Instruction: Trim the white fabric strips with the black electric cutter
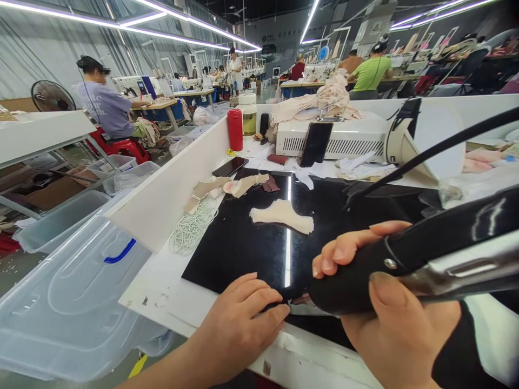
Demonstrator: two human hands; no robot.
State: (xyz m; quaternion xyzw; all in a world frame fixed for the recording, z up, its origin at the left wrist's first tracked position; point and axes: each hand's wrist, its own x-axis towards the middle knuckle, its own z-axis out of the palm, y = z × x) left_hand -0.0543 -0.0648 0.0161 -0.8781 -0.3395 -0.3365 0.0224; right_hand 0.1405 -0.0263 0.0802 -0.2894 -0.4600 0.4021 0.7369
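My right hand (397,308) is closed around the thick black handle of what looks like an iron (438,243), with a shiny metal part below the grip. My left hand (247,313) rests at the near edge of a black glossy board (239,243). Its fingers are bent together, thumb against the fingertips; what they pinch, if anything, is hidden. A bit of metal and reddish-brown material (302,300) shows between the hands, partly covered. Farther back on the board lies a cream fabric piece (281,215), apart from both hands.
A tangle of pale cord (193,227), beige scraps (208,189) and a phone (230,166) lie to the left. Behind stand a red bottle (235,129), another phone (316,144) and a white machine (352,138). A black cable (425,153) arches at right. Plastic bins (77,292) stand left.
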